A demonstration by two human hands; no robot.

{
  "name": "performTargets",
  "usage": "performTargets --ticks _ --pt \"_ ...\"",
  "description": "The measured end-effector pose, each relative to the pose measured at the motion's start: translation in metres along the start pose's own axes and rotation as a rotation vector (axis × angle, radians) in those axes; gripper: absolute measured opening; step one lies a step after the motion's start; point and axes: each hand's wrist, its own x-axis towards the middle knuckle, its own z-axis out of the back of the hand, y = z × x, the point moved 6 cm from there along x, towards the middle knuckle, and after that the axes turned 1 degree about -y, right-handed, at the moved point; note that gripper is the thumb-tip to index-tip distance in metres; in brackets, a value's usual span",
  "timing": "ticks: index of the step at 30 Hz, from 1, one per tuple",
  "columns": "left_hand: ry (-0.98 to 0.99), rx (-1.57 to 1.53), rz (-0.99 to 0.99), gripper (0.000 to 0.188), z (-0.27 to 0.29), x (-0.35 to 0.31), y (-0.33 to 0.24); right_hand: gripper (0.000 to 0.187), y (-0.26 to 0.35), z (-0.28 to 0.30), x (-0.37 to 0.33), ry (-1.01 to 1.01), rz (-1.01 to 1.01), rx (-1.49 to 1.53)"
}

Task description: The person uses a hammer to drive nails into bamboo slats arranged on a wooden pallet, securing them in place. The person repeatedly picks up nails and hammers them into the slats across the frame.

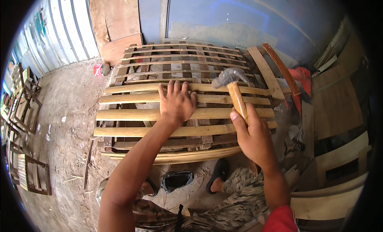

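A claw hammer (237,98) with a wooden handle is gripped in my right hand (255,138). Its dark metal head is raised over the right part of a slatted wooden frame (199,144). My left hand (175,104) lies palm down across the middle of the pale bamboo slats (131,99), fingers stretched toward the far side. Those slats run left to right over darker crosswise bars. Narrower slats (159,63) cover the far part of the frame. Whether a nail sits under the hammer or by my left fingers, I cannot make out.
A pale board (266,74) and a reddish-brown strip (281,68) lean at the frame's right. A red can (97,70) stands at the far left. A black bag (176,180) lies between my feet. Wooden pieces (339,200) are stacked at right; small wooden frames (34,174) stand at left.
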Motion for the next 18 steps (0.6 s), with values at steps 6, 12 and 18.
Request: performTargets --ticks 6,12,18 --pt "0.010 0.022 -0.023 0.060 0.000 0.002 -0.006 0.035 -0.025 -0.025 -0.004 0.131 -0.030 -0.159" --pt "0.039 0.010 -0.004 0.061 0.001 0.000 0.000 0.030 0.000 -0.002 0.002 0.009 -0.044 0.003" --pt "0.014 0.002 -0.021 0.061 -0.002 0.001 -0.005 0.029 -0.031 -0.035 -0.010 0.086 0.004 -0.117"
